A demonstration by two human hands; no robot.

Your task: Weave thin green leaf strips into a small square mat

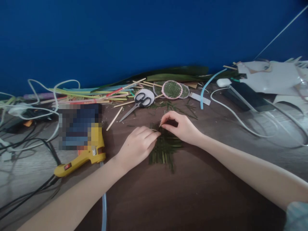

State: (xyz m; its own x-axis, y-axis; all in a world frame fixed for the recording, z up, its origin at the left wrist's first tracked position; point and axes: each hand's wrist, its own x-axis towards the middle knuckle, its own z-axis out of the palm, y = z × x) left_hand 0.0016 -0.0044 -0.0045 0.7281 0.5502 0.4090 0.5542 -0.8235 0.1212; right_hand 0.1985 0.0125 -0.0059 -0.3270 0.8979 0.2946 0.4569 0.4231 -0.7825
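A small mat of dark green leaf strips (pixel 165 154), crossed over and under one another, lies on the brown table with loose ends sticking out. My left hand (pixel 138 144) is closed at its left edge, fingers bent and pressed together, the thumb mostly hidden. From the upper right, my right hand (pixel 184 126) comes over the mat with thumb and forefinger pinched together. A thin leaf strip seems to lie at its fingertips; it is too fine to make out clearly. Both hands cover part of the weave.
Black-handled scissors (pixel 137 106) lie behind the hands, near round woven pieces (pixel 172 89) and wooden sticks (pixel 114 118). At left is a yellow glue gun (pixel 96 154) with cables. At right are a phone (pixel 252 96), a white cable (pixel 231 118) and papers (pixel 274 77).
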